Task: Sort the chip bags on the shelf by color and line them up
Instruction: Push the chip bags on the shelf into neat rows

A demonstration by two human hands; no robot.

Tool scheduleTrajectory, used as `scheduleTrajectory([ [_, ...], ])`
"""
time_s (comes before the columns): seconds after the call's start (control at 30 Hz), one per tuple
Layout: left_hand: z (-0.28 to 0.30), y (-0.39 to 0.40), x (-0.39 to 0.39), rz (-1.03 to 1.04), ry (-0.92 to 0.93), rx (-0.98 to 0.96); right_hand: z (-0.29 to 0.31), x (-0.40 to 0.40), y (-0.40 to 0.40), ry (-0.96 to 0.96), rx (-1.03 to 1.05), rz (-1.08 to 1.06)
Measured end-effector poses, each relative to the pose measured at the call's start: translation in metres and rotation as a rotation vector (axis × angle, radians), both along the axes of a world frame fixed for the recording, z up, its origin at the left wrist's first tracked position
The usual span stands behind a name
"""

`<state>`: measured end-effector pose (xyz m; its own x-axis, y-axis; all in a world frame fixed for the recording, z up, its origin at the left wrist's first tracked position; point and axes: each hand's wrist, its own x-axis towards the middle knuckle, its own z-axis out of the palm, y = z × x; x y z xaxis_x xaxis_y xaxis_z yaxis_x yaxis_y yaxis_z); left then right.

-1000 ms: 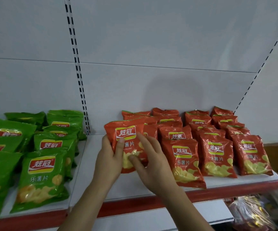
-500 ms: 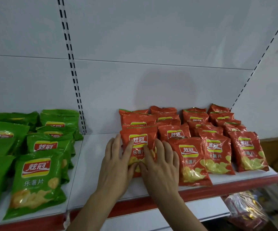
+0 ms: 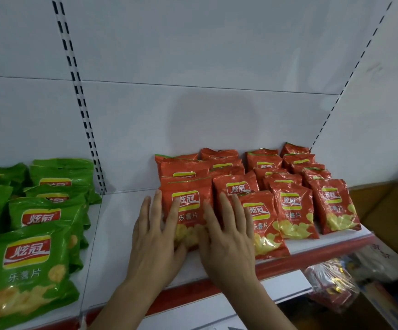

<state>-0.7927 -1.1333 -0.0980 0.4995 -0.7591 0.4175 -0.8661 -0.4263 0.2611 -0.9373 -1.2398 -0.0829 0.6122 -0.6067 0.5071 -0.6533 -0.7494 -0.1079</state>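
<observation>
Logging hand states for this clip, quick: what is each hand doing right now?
Left hand: open, fingers flat against the left side of the front red chip bag.
Right hand: open, fingers spread flat on the same bag's right side.

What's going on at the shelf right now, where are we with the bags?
A person is sorting chip bags by color. Both hands lie flat on one red bag at the front of the leftmost red column: the left hand on its left edge, the right hand on its right side, pressing it into line. The other red bags stand in rows to its right, the green bags are grouped on the left, and a bare strip of shelf separates them.
</observation>
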Motion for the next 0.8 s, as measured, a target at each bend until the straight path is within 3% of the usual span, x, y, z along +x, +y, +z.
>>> scheduleTrajectory([
  [0.17, 0.002, -0.007, -0.016, 0.048, -0.042, -0.001, -0.011, -0.045, -0.022, 0.056, 0.168, -0.251],
  [0.37, 0.005, -0.022, -0.038, 0.082, -0.072, -0.03, -0.017, -0.041, -0.027, 0.101, 0.233, -0.143],
  [0.53, 0.023, -0.047, -0.07, 0.078, -0.119, -0.092, -0.004, -0.063, -0.042, 0.002, 0.211, -0.047],
  [0.67, 0.034, -0.091, -0.116, 0.051, -0.118, -0.125, 0.007, -0.122, -0.101, -0.111, 0.186, -0.042],
  [0.8, 0.044, -0.158, -0.174, -0.028, -0.123, -0.118, 0.007, -0.188, -0.189, -0.08, 0.167, -0.054],
])
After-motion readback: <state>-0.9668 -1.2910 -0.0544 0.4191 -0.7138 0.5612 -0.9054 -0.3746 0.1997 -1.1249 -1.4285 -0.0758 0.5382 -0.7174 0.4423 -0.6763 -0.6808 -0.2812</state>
